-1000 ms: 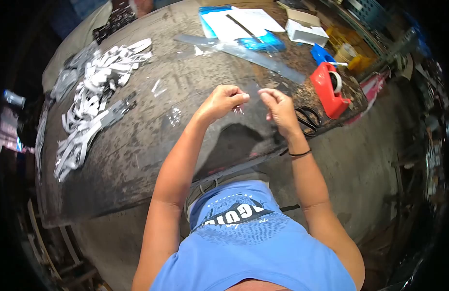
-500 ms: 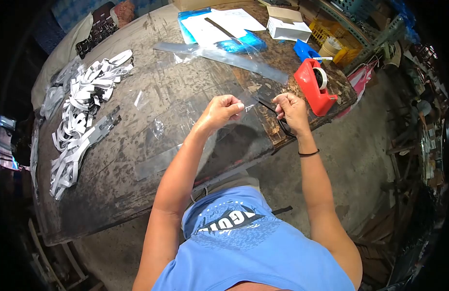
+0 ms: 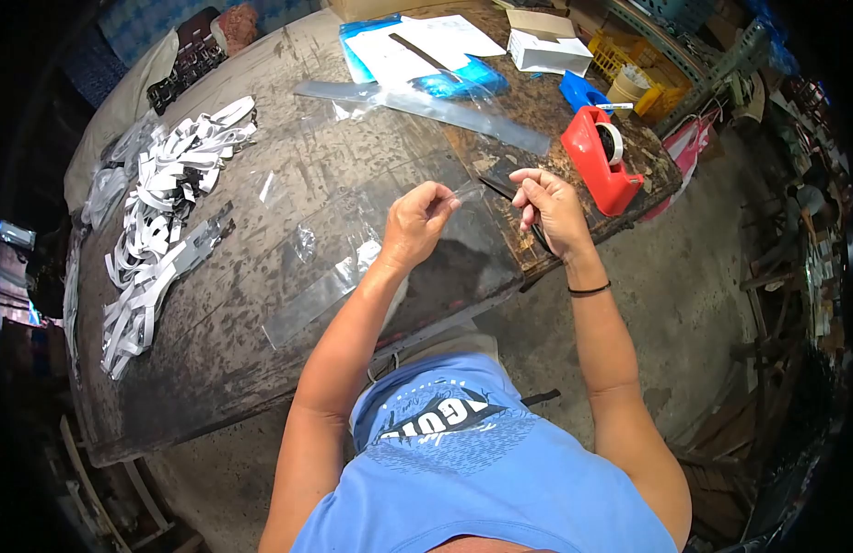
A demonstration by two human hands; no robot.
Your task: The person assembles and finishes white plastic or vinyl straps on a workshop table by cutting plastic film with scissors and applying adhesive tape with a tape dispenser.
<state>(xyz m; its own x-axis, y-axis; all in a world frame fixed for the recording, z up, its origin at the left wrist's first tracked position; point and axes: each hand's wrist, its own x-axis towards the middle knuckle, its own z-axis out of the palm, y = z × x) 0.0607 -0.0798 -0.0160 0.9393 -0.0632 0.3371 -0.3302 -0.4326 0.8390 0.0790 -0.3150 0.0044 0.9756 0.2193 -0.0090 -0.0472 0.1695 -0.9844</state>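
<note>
My left hand (image 3: pixel 417 223) is closed in a pinch on a thin piece of clear plastic film (image 3: pixel 467 191), which reaches toward the right. Black scissors (image 3: pixel 496 188) are at my right hand (image 3: pixel 551 210), their blade pointing up and left near the film's far end. The fingers of this hand are curled around the scissors, and part of the handle is hidden behind them. Below my left forearm, a clear plastic sleeve (image 3: pixel 307 309) lies flat on the worn dark table (image 3: pixel 215 369).
A red tape dispenser (image 3: pixel 600 161) stands right of my right hand, beside a blue holder (image 3: pixel 581 92). White straps (image 3: pixel 173 189) are heaped at left. A long clear sleeve (image 3: pixel 426 109), papers (image 3: pixel 417 46) and a white box (image 3: pixel 548 46) lie farther back.
My right hand has shifted slightly up and left, and its fingers have changed position. The scissors' blade has moved a little up and left. My left hand keeps its pinch, slightly lower and to the left.
</note>
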